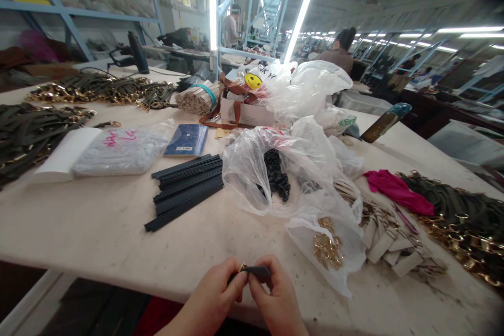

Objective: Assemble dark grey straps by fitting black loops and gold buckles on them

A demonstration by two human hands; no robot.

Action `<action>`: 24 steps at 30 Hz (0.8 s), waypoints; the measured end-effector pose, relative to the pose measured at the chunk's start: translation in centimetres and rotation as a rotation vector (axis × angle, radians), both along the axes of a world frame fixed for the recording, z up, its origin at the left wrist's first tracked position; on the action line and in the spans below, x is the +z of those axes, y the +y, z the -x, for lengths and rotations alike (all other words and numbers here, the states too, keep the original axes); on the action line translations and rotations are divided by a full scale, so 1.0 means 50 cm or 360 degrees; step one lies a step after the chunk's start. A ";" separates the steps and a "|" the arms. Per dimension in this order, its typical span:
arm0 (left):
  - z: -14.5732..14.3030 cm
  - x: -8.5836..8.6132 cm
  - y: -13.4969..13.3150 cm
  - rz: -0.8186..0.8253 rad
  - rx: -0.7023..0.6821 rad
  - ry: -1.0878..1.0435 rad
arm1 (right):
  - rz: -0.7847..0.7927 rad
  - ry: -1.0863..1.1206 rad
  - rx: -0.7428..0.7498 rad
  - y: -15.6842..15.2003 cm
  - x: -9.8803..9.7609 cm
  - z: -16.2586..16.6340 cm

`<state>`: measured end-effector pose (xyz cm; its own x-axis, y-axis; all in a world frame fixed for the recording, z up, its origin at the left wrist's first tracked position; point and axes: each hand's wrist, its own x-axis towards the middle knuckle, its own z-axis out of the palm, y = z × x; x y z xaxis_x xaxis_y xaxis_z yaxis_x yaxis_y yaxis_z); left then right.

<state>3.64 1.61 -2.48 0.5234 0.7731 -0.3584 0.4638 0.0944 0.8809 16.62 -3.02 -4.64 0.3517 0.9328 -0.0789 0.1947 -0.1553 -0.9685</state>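
Note:
At the table's near edge, my left hand (pixel 220 287) and my right hand (pixel 275 294) meet, both closed in a pinch. Between them is a short dark strap (pixel 260 272), its one end between my right thumb and fingers. My left fingertips grip it by a small gold metal fitting (pixel 243 267); the fitting's exact shape is mostly hidden. Just right of my hands lies an open clear bag of gold metal fittings (pixel 328 249). Farther back, another plastic bag (pixel 246 168) holds small black rings or loops (pixel 276 176). Dark flat strips (pixel 189 186) lie stacked to its left.
Finished-looking dark straps with gold clips (pixel 452 210) are heaped at right, near a pink cloth (pixel 399 191) and pale strips (pixel 388 241). On the left sit a wrapped packet (pixel 118 152), a blue booklet (pixel 186 140) and more straps (pixel 31 131). A bottle (pixel 384 123) leans at the back right.

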 end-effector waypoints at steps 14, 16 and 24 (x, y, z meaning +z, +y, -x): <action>-0.022 -0.010 0.045 0.0278 -0.0047 -0.0343 | -0.0090 -0.0933 0.0252 0.172 0.071 -0.192; -0.024 -0.009 0.045 0.0278 -0.0005 -0.0303 | -0.0065 -0.1343 0.0074 0.237 0.061 -0.224; -0.015 -0.005 0.038 0.0306 0.0137 -0.0303 | -0.0089 -0.1259 -0.0006 0.306 0.019 -0.231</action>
